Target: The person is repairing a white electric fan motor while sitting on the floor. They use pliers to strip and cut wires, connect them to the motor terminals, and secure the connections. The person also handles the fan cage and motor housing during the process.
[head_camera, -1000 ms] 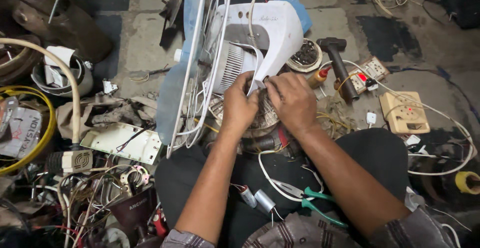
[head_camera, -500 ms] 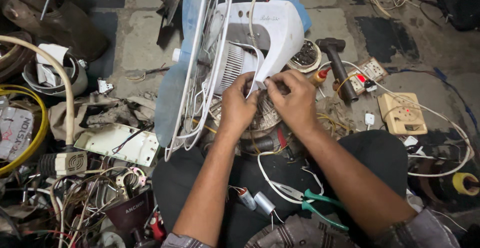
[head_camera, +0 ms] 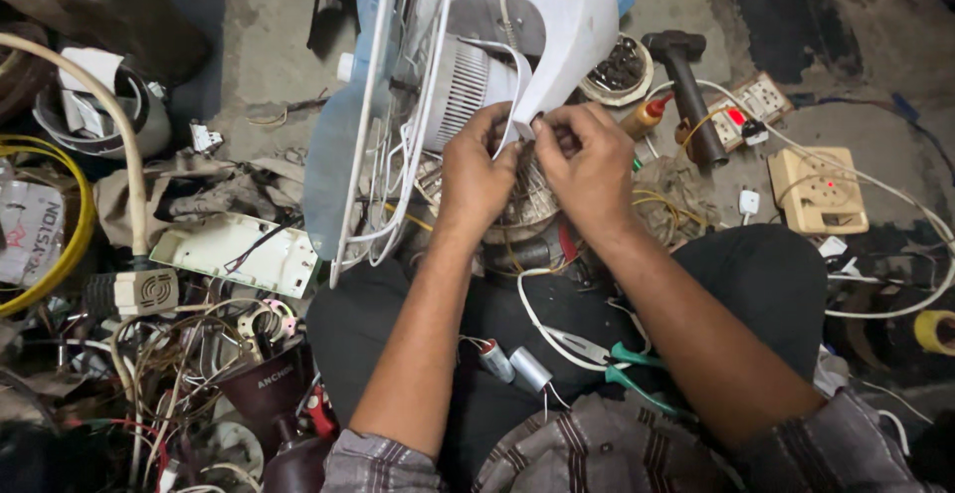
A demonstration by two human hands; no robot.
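A white table fan [head_camera: 557, 25] lies dismantled in front of me, its wire guard [head_camera: 398, 115] and pale blue blade to the left. My left hand [head_camera: 473, 170] and my right hand [head_camera: 587, 160] meet at the fan's motor [head_camera: 527, 199], pinching a thin white wire [head_camera: 512, 105] that loops off the ribbed motor cover [head_camera: 466, 85]. Both hands have the fingers closed on it. The motor's windings are mostly hidden under my hands.
Green-handled pliers [head_camera: 617, 359] and two small capacitors [head_camera: 517, 364] lie on my lap. A hammer [head_camera: 691, 90], a bowl of screws [head_camera: 619, 65], a power strip [head_camera: 751, 110] and a beige socket box [head_camera: 821, 190] lie right. Cables, a yellow hose [head_camera: 80, 224] and scrap parts crowd the left.
Both hands have shifted slightly up the motor toward the white cover, fingers now pinching the wire; the view has moved closer.
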